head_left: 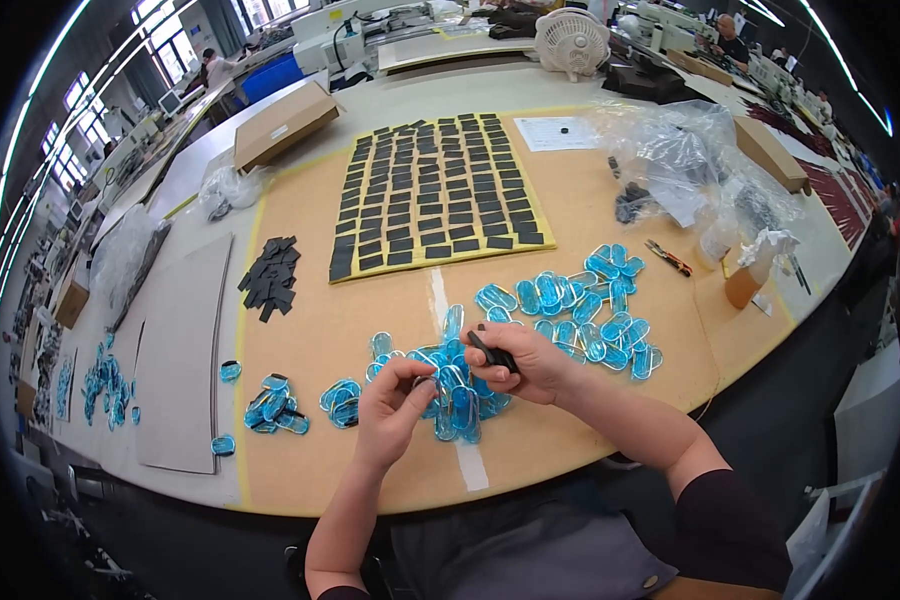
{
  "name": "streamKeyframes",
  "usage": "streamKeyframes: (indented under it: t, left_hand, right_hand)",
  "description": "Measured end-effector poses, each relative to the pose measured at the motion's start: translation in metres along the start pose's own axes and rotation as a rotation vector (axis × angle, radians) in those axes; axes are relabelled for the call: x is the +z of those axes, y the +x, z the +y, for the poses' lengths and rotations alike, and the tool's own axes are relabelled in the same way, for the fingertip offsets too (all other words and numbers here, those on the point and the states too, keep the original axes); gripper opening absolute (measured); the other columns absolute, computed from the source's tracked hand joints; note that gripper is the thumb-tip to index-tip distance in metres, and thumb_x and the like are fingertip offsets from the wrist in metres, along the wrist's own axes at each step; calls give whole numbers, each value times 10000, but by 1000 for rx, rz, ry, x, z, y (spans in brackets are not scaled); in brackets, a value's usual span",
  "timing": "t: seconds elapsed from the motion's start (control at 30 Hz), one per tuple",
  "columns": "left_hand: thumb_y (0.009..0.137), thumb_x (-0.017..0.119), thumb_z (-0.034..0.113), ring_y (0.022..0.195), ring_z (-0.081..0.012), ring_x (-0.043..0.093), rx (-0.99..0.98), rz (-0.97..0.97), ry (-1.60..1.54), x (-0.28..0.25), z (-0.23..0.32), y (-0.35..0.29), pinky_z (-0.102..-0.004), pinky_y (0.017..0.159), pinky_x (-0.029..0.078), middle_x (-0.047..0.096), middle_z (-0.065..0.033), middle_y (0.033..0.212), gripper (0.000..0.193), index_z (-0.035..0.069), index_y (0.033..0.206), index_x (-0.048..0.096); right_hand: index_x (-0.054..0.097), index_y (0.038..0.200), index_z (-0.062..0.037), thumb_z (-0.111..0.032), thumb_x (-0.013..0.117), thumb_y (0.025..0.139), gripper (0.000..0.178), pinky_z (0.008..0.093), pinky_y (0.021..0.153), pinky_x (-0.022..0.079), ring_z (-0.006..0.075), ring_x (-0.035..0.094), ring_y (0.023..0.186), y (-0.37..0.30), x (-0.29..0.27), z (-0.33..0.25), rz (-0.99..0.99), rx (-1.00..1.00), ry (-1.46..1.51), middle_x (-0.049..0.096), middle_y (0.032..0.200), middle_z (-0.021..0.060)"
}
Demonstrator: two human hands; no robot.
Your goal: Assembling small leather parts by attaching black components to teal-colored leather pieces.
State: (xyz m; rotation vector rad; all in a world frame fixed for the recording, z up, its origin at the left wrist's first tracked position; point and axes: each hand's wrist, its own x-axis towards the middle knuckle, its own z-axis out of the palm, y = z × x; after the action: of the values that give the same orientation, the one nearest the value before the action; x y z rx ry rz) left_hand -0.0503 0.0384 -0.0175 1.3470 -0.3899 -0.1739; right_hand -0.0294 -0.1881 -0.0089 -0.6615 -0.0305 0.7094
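In front of me, my left hand (394, 408) is pinched closed on something small and dark that I cannot make out. My right hand (538, 366) grips a black elongated object (494, 352) whose exact kind is unclear, and it points toward the left hand. Both hands hover over a heap of blue oval pieces with pale metallic rims (458, 400). More blue oval pieces (590, 315) spread to the right. Smaller groups lie left of my left hand, including a cluster with black bits (275, 405).
Beyond the heap, a yellow-edged board (440, 254) carries rows of black rectangles. Loose black rectangles (270, 278) lie left of it. Orange-handled pliers (668, 257), an amber bottle (742, 288) and clear plastic bags (680, 150) are at right. A cardboard box (285, 125) stands far left.
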Motion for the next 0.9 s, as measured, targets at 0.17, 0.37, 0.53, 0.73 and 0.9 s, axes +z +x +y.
streamKeyframes:
  t: [0.17,0.37,0.53,0.73,0.9]
  left_hand:
    - [902,605,-20,954,-151,601,8,182,463,-26,-23,0,-267,861,481,592,-54,1058,206,-21,1107,591]
    - [818,652,8,1114,-321,536,264,298,876,-21,-7,-8,-383,941,438,571,-167,1125,285,-4,1102,623]
    - [851,620,8,1079,-271,563,280,509,984,-74,27,-13,-350,895,455,602,-125,1114,176,19,1023,652]
    - [874,615,34,962,-211,581,175,627,1004,-133,45,-44,-312,797,466,640,-71,1030,146,24,1013,658]
    - [843,674,62,957,-230,563,1,237,1117,-124,42,-59,-325,828,462,620,-83,963,147,32,987,669]
  right_hand:
    - [561,1066,-38,-219,418,1008,238,190,461,350,72,514,588,2,3,7,91,-6,-36,595,807,20]
    - [580,1033,-51,-272,416,1001,276,190,450,346,82,519,581,-1,8,13,52,-18,-31,590,779,19]
    - [542,1003,-61,-283,455,1012,238,180,422,305,65,468,559,-1,9,9,109,-96,-84,492,728,-1]
    - [540,980,-71,-245,454,999,195,169,408,344,62,503,569,1,9,9,-19,-99,-19,525,745,15]
    - [529,970,-67,-208,447,983,164,170,398,360,80,558,596,1,14,14,7,-114,-124,583,795,57]
